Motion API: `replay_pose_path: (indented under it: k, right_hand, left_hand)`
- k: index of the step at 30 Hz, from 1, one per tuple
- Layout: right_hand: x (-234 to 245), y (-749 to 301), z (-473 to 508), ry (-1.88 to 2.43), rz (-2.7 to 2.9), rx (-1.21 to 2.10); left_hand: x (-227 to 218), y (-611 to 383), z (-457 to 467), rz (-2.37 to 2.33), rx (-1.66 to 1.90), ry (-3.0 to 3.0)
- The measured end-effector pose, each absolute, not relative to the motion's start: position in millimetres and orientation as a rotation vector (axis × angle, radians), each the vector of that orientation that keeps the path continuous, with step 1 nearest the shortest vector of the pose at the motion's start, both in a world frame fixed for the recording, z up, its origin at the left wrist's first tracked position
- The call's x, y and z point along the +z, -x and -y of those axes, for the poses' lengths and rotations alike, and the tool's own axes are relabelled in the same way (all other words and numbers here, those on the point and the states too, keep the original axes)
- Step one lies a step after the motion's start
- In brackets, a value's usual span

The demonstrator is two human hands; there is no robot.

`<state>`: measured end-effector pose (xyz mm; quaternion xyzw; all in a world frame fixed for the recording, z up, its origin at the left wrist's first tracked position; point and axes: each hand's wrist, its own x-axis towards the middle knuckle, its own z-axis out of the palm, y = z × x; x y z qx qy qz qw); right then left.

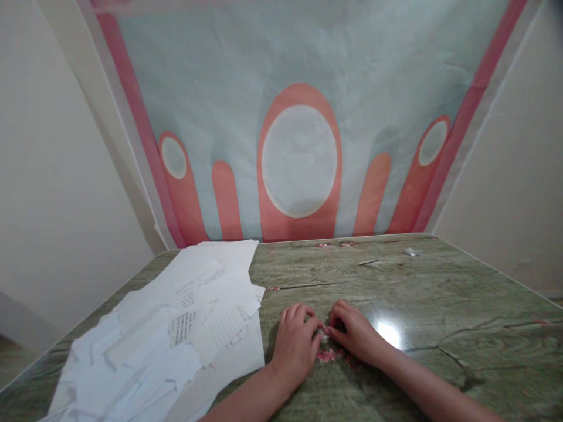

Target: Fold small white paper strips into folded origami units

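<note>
My left hand (295, 339) rests low over the wooden-patterned table (396, 281), its fingers curled and its thumb and forefinger drawn together. Facing it, my right hand (355, 333) is closed, with thumb and forefinger pinched. The fingertips of both hands nearly meet, and a tiny pale bit seems to show between them, too small to name. Just left of my left hand lies a spread pile of white paper sheets (224, 252), some torn or cut into pieces, several bearing printed lines.
A small crumpled whitish scrap (412, 252) lies toward the table's far right. Behind the far edge hangs a sheet (299, 228) printed in pale green, pink and orange. White walls (505, 193) flank the table. Light glares on the glossy top beside my right wrist.
</note>
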<state>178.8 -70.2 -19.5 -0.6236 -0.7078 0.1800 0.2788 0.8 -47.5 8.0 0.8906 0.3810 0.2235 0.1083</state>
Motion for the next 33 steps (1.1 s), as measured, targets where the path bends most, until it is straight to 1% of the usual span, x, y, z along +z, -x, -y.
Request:
replay_pose_path:
  k: [5, 11, 19, 26, 33]
  right_hand:
    - [-20.2, -178.8, 70.5, 1.669, 1.898, 0.478]
    - [-21.7, -178.6, 70.7, 1.656, 1.900, 0.440]
    - [-17.8, -175.8, 77.4, 1.600, 1.883, 0.462]
    - [-23.4, -184.6, 74.9, 1.792, 1.866, 0.329]
    - [-28.3, -198.5, 70.6, 1.864, 1.878, 0.348]
  left_hand:
    - [10.7, 0.1, 48.1, -1.057, 0.596, -2.750]
    - [10.7, -0.3, 51.3, -0.970, 0.426, -2.928]
    - [10.7, -5.7, 61.3, -1.045, 0.230, -3.087]
    - [7.6, -5.9, 61.3, -1.062, 0.212, -3.146]
    - [4.2, -5.3, 60.7, -1.073, 0.167, -3.128]
